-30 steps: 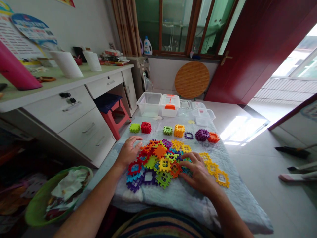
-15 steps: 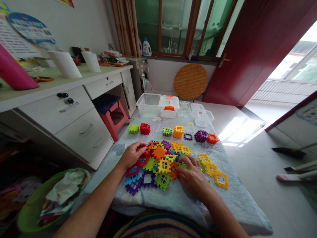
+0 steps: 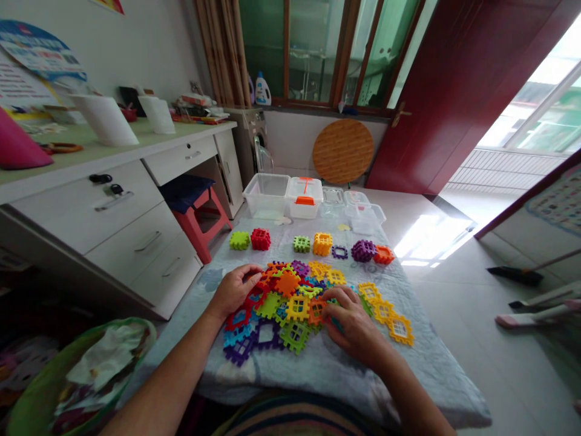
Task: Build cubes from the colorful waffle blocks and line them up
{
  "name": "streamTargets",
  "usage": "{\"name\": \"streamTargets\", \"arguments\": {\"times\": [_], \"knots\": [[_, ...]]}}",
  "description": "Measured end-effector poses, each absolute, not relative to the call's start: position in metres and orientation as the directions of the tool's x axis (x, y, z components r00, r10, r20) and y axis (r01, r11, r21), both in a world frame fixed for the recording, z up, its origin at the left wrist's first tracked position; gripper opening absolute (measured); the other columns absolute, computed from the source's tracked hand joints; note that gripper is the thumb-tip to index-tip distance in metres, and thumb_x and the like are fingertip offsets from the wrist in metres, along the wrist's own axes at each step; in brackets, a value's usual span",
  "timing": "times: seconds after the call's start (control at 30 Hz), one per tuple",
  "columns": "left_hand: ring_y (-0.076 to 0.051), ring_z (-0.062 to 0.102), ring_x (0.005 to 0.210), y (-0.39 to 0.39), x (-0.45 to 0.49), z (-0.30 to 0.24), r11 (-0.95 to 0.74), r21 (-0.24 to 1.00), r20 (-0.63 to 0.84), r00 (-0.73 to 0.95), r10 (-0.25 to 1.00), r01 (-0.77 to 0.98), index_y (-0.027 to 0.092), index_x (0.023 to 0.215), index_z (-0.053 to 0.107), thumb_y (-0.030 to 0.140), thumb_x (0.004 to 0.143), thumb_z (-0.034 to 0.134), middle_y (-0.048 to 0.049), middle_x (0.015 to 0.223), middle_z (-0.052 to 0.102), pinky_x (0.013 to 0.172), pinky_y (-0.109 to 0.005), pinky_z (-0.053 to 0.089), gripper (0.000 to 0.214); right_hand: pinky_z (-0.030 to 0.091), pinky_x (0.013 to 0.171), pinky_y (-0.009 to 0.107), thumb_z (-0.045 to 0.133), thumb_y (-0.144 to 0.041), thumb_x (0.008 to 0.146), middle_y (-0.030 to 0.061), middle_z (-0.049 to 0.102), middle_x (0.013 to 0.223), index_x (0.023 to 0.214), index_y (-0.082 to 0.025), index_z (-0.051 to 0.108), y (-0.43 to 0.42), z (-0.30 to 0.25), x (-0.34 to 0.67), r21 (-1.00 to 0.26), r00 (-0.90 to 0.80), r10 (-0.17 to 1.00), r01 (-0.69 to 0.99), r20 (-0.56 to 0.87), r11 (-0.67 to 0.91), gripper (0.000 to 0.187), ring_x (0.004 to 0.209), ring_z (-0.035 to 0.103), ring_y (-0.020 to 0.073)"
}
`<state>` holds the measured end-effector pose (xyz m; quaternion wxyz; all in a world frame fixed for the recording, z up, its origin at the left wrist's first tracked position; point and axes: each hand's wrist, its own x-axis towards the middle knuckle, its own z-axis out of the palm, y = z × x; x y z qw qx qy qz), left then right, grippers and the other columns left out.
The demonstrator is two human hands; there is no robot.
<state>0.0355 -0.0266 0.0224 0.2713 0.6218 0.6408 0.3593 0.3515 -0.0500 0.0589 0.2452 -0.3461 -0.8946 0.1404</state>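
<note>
Lots of interlocking plastic tiles (image 3: pixel 298 307) are sitting heaped on the cloth-covered desk (image 3: pixel 313 375), left hand (image 3: pixel 233 291) resting at their left edge, right hand (image 3: pixel 348 316) resting on their right side. Can't tell whether either half-curled grip is holding anything. Looks like picking through them is the step going on; next move's probably calling for freeing one from overlapping neighbours.

We are holding our left hand (image 3: pixel 236 289) at the left edge of a coloured tile heap (image 3: pixel 270 306) on the cloth-covered counter (image 3: pixel 313 372). We are curving our right hand (image 3: pixel 351 318) over the heap's right side, and are not seeing clearly whether its fingers (image 3: pixel 338 295) are gripping anything. Three yellow tiles (image 3: pixel 385 310) are lying farther right. Beyond the heap, coloured stacks (image 3: pixel 322 244) are standing in a row, with clear boxes (image 3: pixel 267 203) standing behind them.
</note>
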Motion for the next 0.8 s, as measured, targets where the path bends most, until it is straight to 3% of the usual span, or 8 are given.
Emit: {"name": "streamTargets", "arguments": {"times": [0.23, 0.4, 0.5, 0.63, 0.8], "knots": [[-0.023, 0.067, 0.091, -0.026, 0.033, 0.018, -0.012, 0.785, 0.091, -0.097, 0.991, 0.62, 0.02, 0.102, 0.068, 0.049, 0.082, 0.053, -0.0047, 0.101, 0.074, 0.087, -0.034, 0.051, 0.039, 0.046, 0.081, 0.033, 0.048, -0.009, 0.088, 0.0029, 0.06, 0.085, 0.085, -0.022, 0.056, -0.045, 0.065, 0.354, -0.558, -0.593, 0.736, 0.506, 0.328, 0.657, 0.015, 0.086, 0.053, 0.0179], [-0.022, 0.067, 0.088, -0.026, 0.035, 0.022, -0.027, 0.784, 0.107, -0.091, 0.99, 0.62, 0.02, 0.097, 0.069, 0.049, 0.081, 0.054, -0.0039, 0.097, 0.074, 0.087, -0.032, 0.051, 0.037, 0.046, 0.083, 0.034, 0.046, -0.014, 0.091, 0.0045, 0.062, 0.089, 0.091, -0.022, 0.059, -0.039, 0.062, 0.356, -0.592, -0.485, 0.797, 0.541, 0.362, 0.598, 0.015, 0.088, 0.056, 0.0186], [-0.022, 0.067, 0.087, -0.027, 0.036, 0.024, -0.023, 0.774, 0.106, -0.093, 0.99, 0.632, 0.02, 0.097, 0.069, 0.05, 0.082, 0.053, -0.0037, 0.095, 0.074, 0.085, -0.032, 0.051, 0.037, 0.046, 0.088, 0.038, 0.052, -0.018, 0.089, 0.0059, 0.063, 0.1, 0.1, -0.023, 0.062, -0.039, 0.063, 0.36, -0.556, -0.514, 0.787, 0.566, 0.34, 0.609, 0.016, 0.097, 0.055, 0.021], [-0.022, 0.068, 0.085, -0.027, 0.036, 0.023, -0.017, 0.776, 0.099, -0.096, 0.99, 0.63, 0.02, 0.098, 0.068, 0.05, 0.081, 0.053, -0.0034, 0.092, 0.074, 0.079, -0.03, 0.053, 0.038, 0.041, 0.097, 0.046, 0.066, -0.027, 0.081, 0.0085, 0.059, 0.116, 0.118, -0.025, 0.059, -0.044, 0.062, 0.359, -0.439, -0.546, 0.795, 0.666, 0.265, 0.603, 0.038, 0.11, 0.049, 0.0272], [-0.022, 0.068, 0.087, -0.026, 0.035, 0.022, -0.022, 0.788, 0.103, -0.096, 0.99, 0.615, 0.019, 0.097, 0.068, 0.049, 0.081, 0.054, -0.0041, 0.095, 0.074, 0.078, -0.03, 0.052, 0.036, 0.041, 0.09, 0.046, 0.065, -0.026, 0.081, 0.0081, 0.062, 0.104, 0.115, -0.025, 0.061, -0.05, 0.054, 0.345, -0.371, -0.44, 0.865, 0.782, 0.241, 0.501, 0.034, 0.1, 0.051, 0.028]]}}
